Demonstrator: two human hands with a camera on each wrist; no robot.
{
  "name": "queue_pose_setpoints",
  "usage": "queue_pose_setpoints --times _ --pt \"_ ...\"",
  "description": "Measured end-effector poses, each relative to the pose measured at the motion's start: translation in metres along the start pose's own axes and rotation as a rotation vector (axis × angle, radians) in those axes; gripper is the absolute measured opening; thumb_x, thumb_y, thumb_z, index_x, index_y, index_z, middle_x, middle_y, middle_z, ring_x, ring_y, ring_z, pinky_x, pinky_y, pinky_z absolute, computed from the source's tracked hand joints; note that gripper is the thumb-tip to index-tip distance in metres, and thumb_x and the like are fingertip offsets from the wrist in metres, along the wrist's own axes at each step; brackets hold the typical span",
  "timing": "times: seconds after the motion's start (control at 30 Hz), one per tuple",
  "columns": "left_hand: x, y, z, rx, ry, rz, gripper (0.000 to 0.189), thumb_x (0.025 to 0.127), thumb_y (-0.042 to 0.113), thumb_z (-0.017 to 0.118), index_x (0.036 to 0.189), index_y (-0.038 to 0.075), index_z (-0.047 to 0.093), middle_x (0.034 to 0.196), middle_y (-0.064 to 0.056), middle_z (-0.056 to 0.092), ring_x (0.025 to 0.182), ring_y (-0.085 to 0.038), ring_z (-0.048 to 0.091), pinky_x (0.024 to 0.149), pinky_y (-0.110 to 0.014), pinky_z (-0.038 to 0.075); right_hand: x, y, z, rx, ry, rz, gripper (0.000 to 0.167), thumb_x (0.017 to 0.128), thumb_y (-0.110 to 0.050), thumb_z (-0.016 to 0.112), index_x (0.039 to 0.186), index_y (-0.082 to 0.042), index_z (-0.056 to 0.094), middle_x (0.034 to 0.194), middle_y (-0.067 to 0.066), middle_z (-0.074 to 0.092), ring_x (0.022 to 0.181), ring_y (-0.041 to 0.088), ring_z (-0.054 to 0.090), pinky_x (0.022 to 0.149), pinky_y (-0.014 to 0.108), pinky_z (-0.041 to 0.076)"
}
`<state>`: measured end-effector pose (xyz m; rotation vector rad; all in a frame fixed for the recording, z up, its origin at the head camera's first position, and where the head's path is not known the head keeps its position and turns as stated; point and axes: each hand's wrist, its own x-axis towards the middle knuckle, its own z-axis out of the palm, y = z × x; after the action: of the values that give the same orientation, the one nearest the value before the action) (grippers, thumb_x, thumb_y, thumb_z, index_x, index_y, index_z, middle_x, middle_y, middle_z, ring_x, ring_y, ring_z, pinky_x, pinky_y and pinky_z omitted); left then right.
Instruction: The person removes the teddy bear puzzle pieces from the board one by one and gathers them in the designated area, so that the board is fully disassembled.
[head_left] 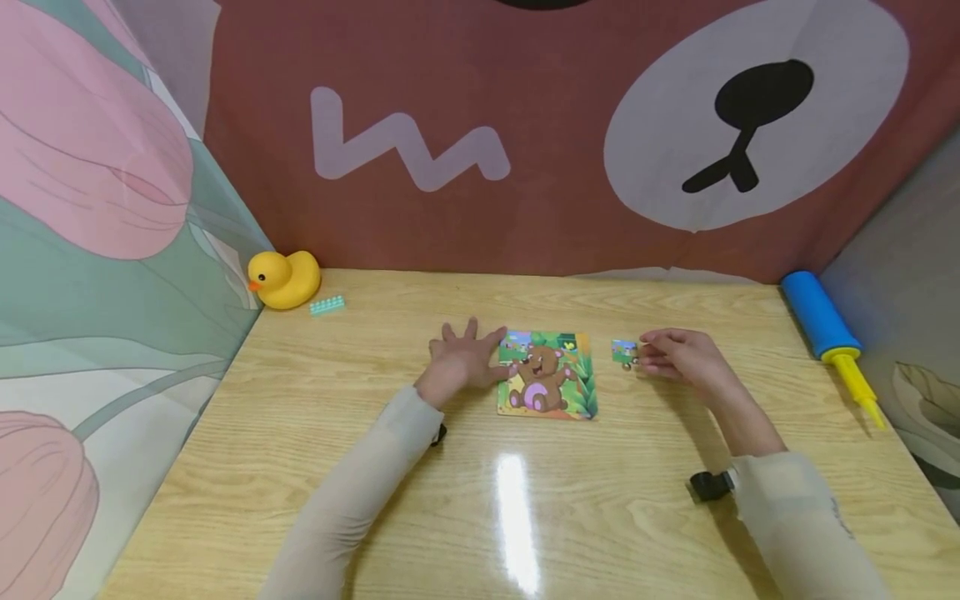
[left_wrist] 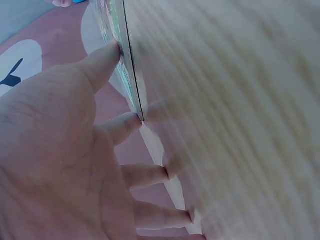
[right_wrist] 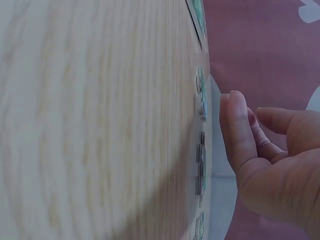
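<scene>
A square bear picture board (head_left: 546, 375) lies flat on the table, with a brown bear on a green scene. My left hand (head_left: 461, 362) rests at its left side, fingers spread. In the left wrist view, the thumb presses on the board's face and another fingertip touches its corner; the other fingertips touch the table. To the right lies a small picture piece (head_left: 624, 351), like a jigsaw piece. Over that side hovers my right hand (head_left: 686, 358). In the right wrist view, its fingers hold nothing visible, apart from several thin pieces (right_wrist: 201, 162) lying in a row.
A yellow rubber duck (head_left: 287, 280) and a turquoise toy brick (head_left: 327, 305) sit at the table's back left. At the right edge lies a blue and yellow pump (head_left: 825, 321). A brown fabric backdrop (head_left: 555, 217) closes off the back of the wooden table (head_left: 420, 517).
</scene>
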<state>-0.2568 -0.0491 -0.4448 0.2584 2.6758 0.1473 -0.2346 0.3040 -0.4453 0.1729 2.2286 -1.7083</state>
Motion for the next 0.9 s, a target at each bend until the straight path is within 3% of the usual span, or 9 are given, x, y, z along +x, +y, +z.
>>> queue_pose_setpoints --times 0.27,0.43,0.63,0.9 --pt "-0.004 -0.001 -0.001 -0.02 0.002 0.007 0.08 0.094 0.074 0.047 0.161 0.048 0.011 0.173 -0.01 0.003 0.153 -0.055 0.006 0.116 -0.07 0.026 -0.001 -0.007 0.012 0.002 -0.097 -0.051 0.05 0.11 -0.022 0.043 0.144 0.016 0.041 0.11 0.007 0.068 0.093 0.009 0.073 0.087 0.03 0.061" --pt "-0.008 0.003 -0.001 -0.018 0.033 0.039 0.079 0.097 0.068 0.047 0.163 0.041 0.013 0.172 -0.011 0.007 0.156 -0.048 0.009 0.121 -0.066 0.021 0.0 -0.009 0.021 -0.024 -0.117 -0.044 0.047 0.11 -0.021 0.042 0.142 0.015 0.043 0.116 0.015 0.065 0.094 0.011 0.072 0.089 0.031 0.061" --pt "-0.013 0.021 0.002 0.025 0.093 0.122 0.081 0.098 0.068 0.045 0.164 0.038 0.01 0.173 -0.009 0.006 0.159 -0.04 0.006 0.125 -0.062 0.016 0.002 -0.012 0.038 -0.055 -0.138 -0.024 0.046 0.11 -0.021 0.044 0.141 0.013 0.047 0.115 0.017 0.067 0.091 0.012 0.072 0.086 0.029 0.061" --pt "-0.016 0.05 0.007 0.061 0.082 0.203 0.086 0.094 0.079 0.038 0.164 0.039 0.006 0.174 -0.003 0.002 0.16 -0.033 0.0 0.125 -0.063 0.012 0.01 -0.012 0.06 -0.075 -0.158 0.0 0.044 0.109 -0.021 0.047 0.139 0.011 0.051 0.112 0.018 0.067 0.088 0.014 0.071 0.083 0.029 0.062"
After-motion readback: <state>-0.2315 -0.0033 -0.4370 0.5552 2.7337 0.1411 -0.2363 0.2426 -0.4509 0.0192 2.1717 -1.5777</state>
